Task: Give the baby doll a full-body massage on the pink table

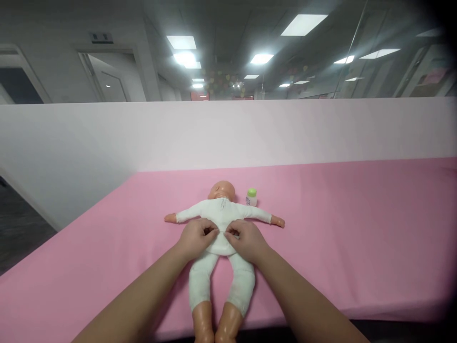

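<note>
Head view: both hands, left hand (197, 237) and right hand (246, 239), pinch white-suited baby doll (222, 212) lying face-up.

Bright ceiling panels (303, 24) light the room evenly from above with slight glare, shadows on the pink table (357, 228) stay soft, while the frame's corners darken and edges bend and blur.

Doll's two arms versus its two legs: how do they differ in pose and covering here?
The doll's arms stretch straight out sideways, while the doll's legs run toward the camera, slightly apart. The arms end in small bare hands; the legs end in larger bare feet at the pink table edge. Both are sleeved in the white garment, which the left hand and right hand pinch at the waist.
</note>
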